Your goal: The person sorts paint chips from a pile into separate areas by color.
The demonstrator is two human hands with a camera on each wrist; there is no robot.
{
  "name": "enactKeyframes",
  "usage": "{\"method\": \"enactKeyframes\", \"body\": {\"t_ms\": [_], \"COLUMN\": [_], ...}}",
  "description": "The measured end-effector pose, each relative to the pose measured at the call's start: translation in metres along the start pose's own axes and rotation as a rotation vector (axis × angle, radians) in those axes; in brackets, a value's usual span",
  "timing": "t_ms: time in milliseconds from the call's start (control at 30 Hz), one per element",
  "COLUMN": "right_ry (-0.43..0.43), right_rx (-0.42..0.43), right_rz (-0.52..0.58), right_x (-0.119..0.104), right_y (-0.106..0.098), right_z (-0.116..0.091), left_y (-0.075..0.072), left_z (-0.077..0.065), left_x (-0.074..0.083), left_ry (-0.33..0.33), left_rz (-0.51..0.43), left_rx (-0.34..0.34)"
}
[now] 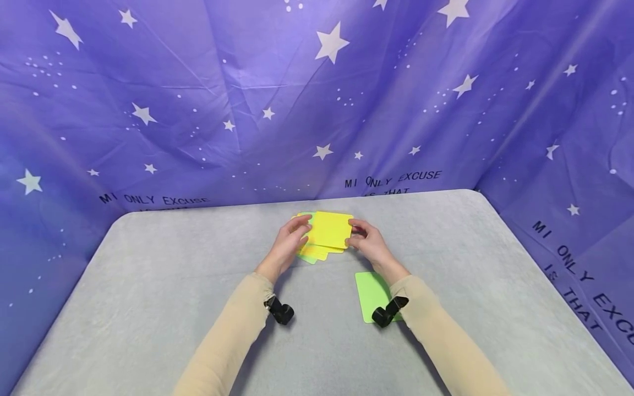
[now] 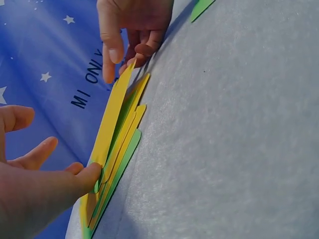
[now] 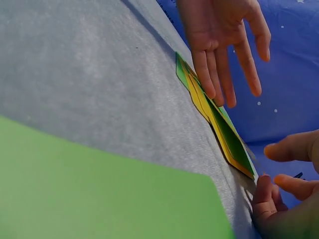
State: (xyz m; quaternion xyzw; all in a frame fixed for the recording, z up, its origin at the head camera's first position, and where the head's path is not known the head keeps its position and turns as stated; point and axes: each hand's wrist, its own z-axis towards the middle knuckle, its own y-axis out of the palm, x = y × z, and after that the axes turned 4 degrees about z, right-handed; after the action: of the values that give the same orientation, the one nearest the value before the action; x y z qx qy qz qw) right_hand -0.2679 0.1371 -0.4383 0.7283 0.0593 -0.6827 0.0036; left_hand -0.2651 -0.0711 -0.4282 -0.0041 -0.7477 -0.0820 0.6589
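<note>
A loose pile of yellow and green cards lies toward the back of the table, a yellow card point(image 1: 333, 229) on top. My left hand point(image 1: 291, 240) is at the pile's left end, thumb point(image 2: 88, 178) touching the cards and the other fingers spread apart. At the opposite end is my right hand point(image 1: 368, 242), its fingers point(image 3: 291, 147) parted beside the top card's right edge. Seen from the left wrist, that card's right end stands a little above the cards under it. Whether the right fingertips touch the card is hard to tell.
A separate green card point(image 1: 370, 294) lies nearer on the grey table point(image 1: 198, 308), partly under the right forearm. A purple cloth point(image 1: 277, 71) with stars hangs behind the table and along its sides. Each wrist wears a small black camera point(image 1: 281, 312).
</note>
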Motion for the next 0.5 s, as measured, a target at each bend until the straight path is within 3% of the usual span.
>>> {"method": "enactKeyframes", "body": {"t_ms": [500], "right_ry": [0.015], "right_rx": [0.02], "right_rz": [0.205], "right_x": [0.0047], "right_y": [-0.0013], "right_z": [-0.0077], "left_y": [-0.0027], "left_z": [-0.0037], "left_x": [0.0008], "left_ry": [-0.066], "left_rz": [-0.04], "left_rx": [-0.064]}}
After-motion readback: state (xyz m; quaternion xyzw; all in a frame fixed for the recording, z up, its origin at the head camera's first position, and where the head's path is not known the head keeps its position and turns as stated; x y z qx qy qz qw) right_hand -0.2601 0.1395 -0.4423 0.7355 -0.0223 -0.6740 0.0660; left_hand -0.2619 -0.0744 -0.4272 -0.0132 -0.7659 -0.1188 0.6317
